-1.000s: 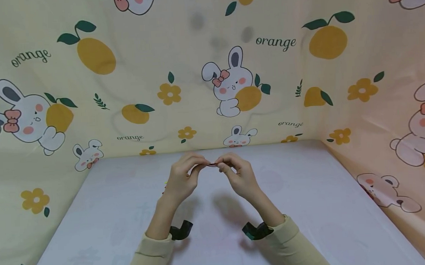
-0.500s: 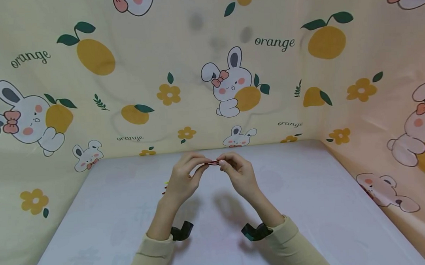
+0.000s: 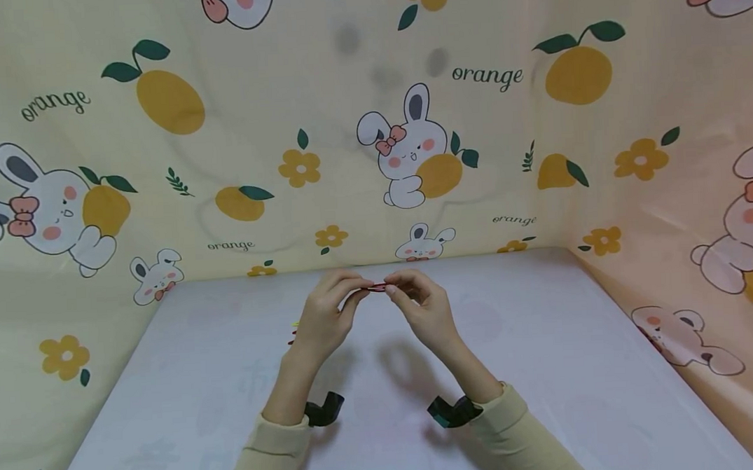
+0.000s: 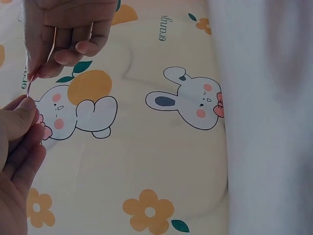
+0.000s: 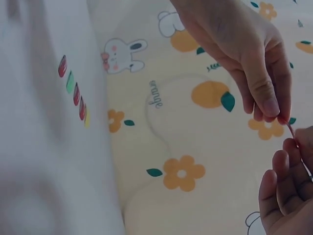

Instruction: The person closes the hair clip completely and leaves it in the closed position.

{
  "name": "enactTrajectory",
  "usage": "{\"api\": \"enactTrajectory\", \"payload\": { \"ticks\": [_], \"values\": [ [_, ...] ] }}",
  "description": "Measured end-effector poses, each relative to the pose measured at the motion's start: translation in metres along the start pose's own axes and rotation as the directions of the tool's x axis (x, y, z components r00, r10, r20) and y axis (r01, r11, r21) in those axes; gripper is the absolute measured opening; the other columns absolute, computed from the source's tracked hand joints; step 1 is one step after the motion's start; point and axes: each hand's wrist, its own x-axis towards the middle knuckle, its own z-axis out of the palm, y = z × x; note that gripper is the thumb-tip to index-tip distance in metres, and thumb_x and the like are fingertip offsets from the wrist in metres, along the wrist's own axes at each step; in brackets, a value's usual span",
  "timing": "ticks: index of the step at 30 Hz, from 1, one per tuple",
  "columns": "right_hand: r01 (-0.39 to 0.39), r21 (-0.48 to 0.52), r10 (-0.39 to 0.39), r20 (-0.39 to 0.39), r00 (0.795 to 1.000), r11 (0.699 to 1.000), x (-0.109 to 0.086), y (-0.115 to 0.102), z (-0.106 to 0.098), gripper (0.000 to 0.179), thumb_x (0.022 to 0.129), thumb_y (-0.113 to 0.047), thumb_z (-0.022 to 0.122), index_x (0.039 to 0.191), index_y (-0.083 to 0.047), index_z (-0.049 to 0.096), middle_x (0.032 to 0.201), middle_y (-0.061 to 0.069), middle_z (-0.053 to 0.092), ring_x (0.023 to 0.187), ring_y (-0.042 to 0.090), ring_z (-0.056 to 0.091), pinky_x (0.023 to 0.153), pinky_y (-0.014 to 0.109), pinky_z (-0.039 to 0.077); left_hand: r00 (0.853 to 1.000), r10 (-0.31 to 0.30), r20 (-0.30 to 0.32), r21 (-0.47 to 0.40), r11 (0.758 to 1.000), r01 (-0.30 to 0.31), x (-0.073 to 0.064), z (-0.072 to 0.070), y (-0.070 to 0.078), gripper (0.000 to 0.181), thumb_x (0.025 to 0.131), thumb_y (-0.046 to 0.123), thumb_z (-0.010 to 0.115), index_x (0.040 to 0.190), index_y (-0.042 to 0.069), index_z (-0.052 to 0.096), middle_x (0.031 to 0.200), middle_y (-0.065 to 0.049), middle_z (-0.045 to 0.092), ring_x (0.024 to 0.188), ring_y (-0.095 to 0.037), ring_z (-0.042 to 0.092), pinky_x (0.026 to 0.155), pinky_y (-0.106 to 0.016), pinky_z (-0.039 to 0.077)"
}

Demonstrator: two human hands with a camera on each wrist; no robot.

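Note:
A thin red snap hair clip (image 3: 377,287) is held up above the table, edge-on to the head camera, with a narrow gap between its strips. My left hand (image 3: 325,320) pinches its left end between thumb and fingertips. At the other end, the thumb and index finger of my right hand (image 3: 427,313) grip it. The left wrist view shows the clip (image 4: 30,87) as a slim line joining both hands; fingertips cover its ends. In the right wrist view, several teardrop-shaped snap clips (image 5: 77,95), red, green and yellow, lie in a slanted row on the table.
The white table (image 3: 546,368) reaches back to a hanging cloth (image 3: 320,97) printed with rabbits and oranges. Another stretch of cloth borders the right side. Black wrist mounts (image 3: 324,409) sit by both sleeves. The clip row is partly hidden behind my left hand in the head view.
More of the red clip shows between my fingertips than a second ago, and a gap now shows between its strips. My right fingers have shifted slightly; both hands remain at the same spot.

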Motion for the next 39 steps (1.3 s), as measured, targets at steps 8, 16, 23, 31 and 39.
{"api": "enactTrajectory", "payload": {
  "ticks": [8,16,23,31,39],
  "values": [
    [0.113,-0.125,-0.111,0.019,0.994,0.986,-0.001,0.005,-0.001,0.024,0.089,0.001,0.081,0.111,-0.004,0.074,0.106,0.01,0.072,0.085,0.017,0.065,0.073,0.023,0.055,1.0,-0.022,0.006,0.042,0.999,0.022,-0.002,-0.002,0.0,0.017,0.089,-0.004,0.078,0.105,0.001,0.075,0.103,-0.007,0.069,0.099,-0.024,0.066,0.084,-0.034,0.057],
    [0.191,-0.168,-0.185,0.047,0.982,0.967,-0.001,0.008,0.0,0.022,0.09,0.003,0.079,0.11,-0.003,0.075,0.105,0.008,0.074,0.084,0.017,0.066,0.071,0.024,0.056,0.999,-0.032,0.027,0.048,0.998,0.031,-0.004,-0.005,0.001,0.016,0.09,-0.003,0.077,0.105,0.001,0.075,0.103,-0.007,0.068,0.099,-0.023,0.064,0.084,-0.034,0.057],
    [0.204,-0.203,-0.189,0.089,0.978,0.958,-0.003,0.011,0.004,0.021,0.089,0.004,0.079,0.108,-0.003,0.076,0.101,0.008,0.075,0.083,0.02,0.066,0.069,0.029,0.056,0.996,-0.072,0.056,0.063,0.996,0.068,-0.013,-0.011,-0.001,0.014,0.091,-0.002,0.077,0.104,0.003,0.076,0.101,-0.004,0.067,0.098,-0.02,0.064,0.083,-0.032,0.056],
    [0.234,-0.203,-0.209,0.14,0.968,0.951,-0.006,0.018,0.015,0.017,0.089,-0.001,0.081,0.105,-0.004,0.077,0.098,0.008,0.076,0.077,0.022,0.066,0.067,0.029,0.055,0.993,-0.08,0.085,0.13,0.989,0.068,-0.027,-0.019,-0.007,0.015,0.089,-0.002,0.079,0.102,0.004,0.076,0.1,-0.004,0.068,0.099,-0.022,0.064,0.084,-0.036,0.057],
    [0.227,-0.255,-0.175,0.209,0.962,0.94,-0.011,0.028,0.024,0.017,0.089,-0.003,0.081,0.106,-0.006,0.077,0.095,0.004,0.075,0.077,0.015,0.065,0.066,0.027,0.056,0.986,-0.094,0.141,0.133,0.988,0.075,-0.038,-0.03,-0.011,0.016,0.088,-0.003,0.08,0.101,0.005,0.076,0.1,-0.003,0.068,0.1,-0.022,0.065,0.084,-0.036,0.057]
  ]
}}
